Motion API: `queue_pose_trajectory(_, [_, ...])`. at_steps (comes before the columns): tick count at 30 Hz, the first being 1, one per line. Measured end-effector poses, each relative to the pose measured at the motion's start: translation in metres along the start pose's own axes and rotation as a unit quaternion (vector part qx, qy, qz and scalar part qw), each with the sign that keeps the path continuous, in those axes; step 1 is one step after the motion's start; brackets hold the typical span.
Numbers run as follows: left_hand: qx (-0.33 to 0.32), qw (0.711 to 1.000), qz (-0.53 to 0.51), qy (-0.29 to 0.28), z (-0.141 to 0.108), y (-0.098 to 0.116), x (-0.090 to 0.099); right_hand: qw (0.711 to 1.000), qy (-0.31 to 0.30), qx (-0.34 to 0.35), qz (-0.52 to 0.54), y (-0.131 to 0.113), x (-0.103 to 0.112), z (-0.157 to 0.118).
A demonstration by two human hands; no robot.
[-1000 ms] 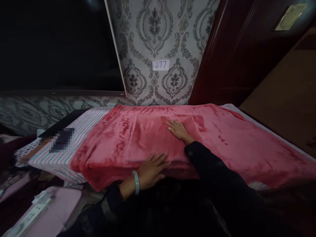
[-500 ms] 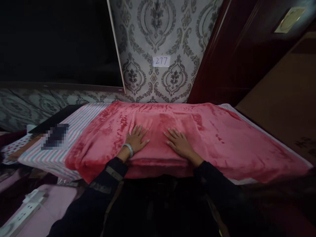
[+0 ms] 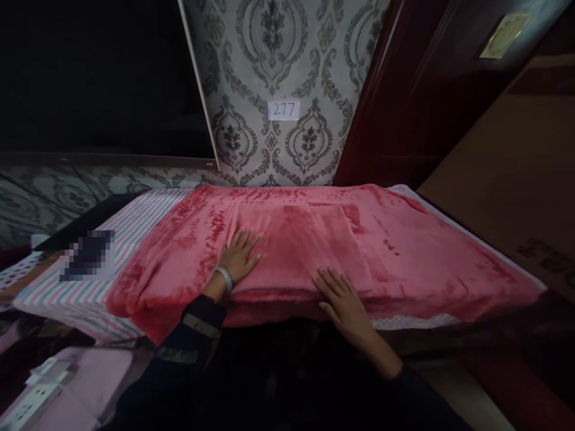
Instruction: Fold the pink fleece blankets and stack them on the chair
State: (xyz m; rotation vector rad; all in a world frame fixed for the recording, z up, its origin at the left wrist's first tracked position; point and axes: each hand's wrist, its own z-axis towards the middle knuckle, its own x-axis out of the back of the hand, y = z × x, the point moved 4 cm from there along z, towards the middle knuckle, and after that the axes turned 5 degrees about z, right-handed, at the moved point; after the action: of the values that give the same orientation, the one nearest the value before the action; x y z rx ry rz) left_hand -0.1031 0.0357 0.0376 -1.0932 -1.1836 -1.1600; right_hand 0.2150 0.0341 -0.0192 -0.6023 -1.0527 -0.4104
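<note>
I am resting my left hand [image 3: 238, 260] palm down on the left side of a folded, rectangular piece of pink-red plush cloth [image 3: 291, 245], its fingers spread and open, gripping nothing. My right hand [image 3: 345, 305] is lying open at the near right corner of the folded piece, its fingers slightly parted and pointing forward, its fingertips touching the plush and grasping nothing. The folded piece is lying flat between and beyond my hands, showing soft creases across its top.

Beneath it, a wide pink-red plush blanket [image 3: 431, 257] is covering most of the long surface, its near edge hanging down. A striped cloth in white, pink and grey-blue [image 3: 150, 218] is showing under the blanket at the left. A dark, pixelated object [image 3: 87, 254] is resting on those stripes. Behind, a large black screen [image 3: 99, 78] is standing before grey patterned wallpaper [image 3: 309, 140], where a white paper label reading "277" [image 3: 284, 111] is sticking. A glossy dark red panel [image 3: 395, 108] is rising to its right. At the lower left, a white power strip [image 3: 29, 407] is lying on a pink surface [image 3: 101, 374].

At the right, a brown cardboard box [image 3: 498, 179] is leaning into view, its contents hidden from me.
</note>
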Motion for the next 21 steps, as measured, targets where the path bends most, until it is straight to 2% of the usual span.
queue_pose_trajectory(4, [0.008, 1.0, 0.012, 0.004, -0.011, -0.006, -0.003, 0.997, 0.056, -0.017, 0.039, 0.012, 0.025, 0.005])
queue_pose_trajectory(7, [0.029, 0.999, 0.017, 0.012, -0.021, -0.007, -0.002, 0.994, 0.096, -0.057, 0.018, 0.027, 0.042, 0.024])
queue_pose_trajectory(9, [0.039, 0.999, 0.026, 0.021, -0.029, -0.004, 0.002, 0.991, 0.102, -0.084, -0.007, 0.037, 0.045, 0.037])
queue_pose_trajectory(13, [0.032, 0.996, 0.047, 0.065, -0.046, 0.004, 0.004, 0.987, 0.076, -0.125, -0.059, 0.05, 0.031, 0.044])
queue_pose_trajectory(17, [0.013, 0.996, 0.028, 0.082, -0.065, 0.001, -0.009, 0.99, 0.067, -0.111, -0.062, 0.058, 0.007, 0.02])
queue_pose_trajectory(19, [0.013, 0.996, 0.015, 0.085, -0.073, -0.003, -0.012, 0.989, 0.087, -0.105, -0.049, 0.062, 0.003, 0.005])
queue_pose_trajectory(21, [0.02, 0.996, 0.007, 0.091, -0.079, -0.005, -0.008, 0.989, 0.1, -0.106, -0.037, 0.066, 0.005, -0.005])
